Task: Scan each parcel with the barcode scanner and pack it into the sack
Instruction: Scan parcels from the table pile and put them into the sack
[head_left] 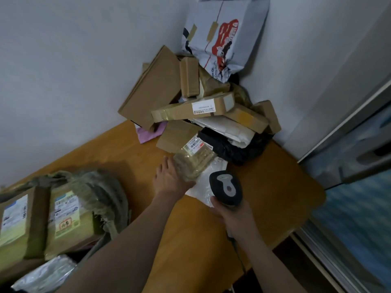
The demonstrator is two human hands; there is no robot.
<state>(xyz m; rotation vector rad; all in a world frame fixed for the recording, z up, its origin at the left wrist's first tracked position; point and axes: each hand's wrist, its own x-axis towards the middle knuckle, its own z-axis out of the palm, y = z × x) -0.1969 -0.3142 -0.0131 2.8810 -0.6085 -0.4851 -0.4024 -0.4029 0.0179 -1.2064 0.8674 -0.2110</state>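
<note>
— Which parcel is on the go?
— A clear-wrapped parcel (195,166) with tan contents. It lies on the orange wooden worktop (279,187), at the front foot of the pile of parcels (190,106) heaped in the corner of the walls. Its white barcode label (195,144) faces up at the far end.
— And the left hand?
— The left hand (169,176) lies palm down against the parcel's left edge, fingers straight and spread toward the pile. Its grip is apart, with nothing clamped. The thumb side meets the wrapping, and I cannot tell whether it goes under.
— The right?
— The right hand (232,214) has its grip wrapped round the handle of the black scanner (225,187). The head, with its grey top plate, points away from the person, just right of the parcel. A dark cable (233,242) trails from below the handle.
— Anything under the parcel?
— A white mailer (203,191) lies flat beneath its near end.
— Where is the sack?
— The greenish woven sack (101,193) sits at the left, well apart from the parcel, its frayed mouth rolled back. Labelled boxes (63,214) with brown tape show in the mouth. I cannot tell whether the sack rests on the worktop. A silvery pouch (46,275) lies just below it.
— What is in the pile?
— Mostly brown cardboard boxes, one large flat one leaning on the wall. A grey printed bag (224,34) stands in the corner, and a black plastic bag (232,149) lies at the front right.
</note>
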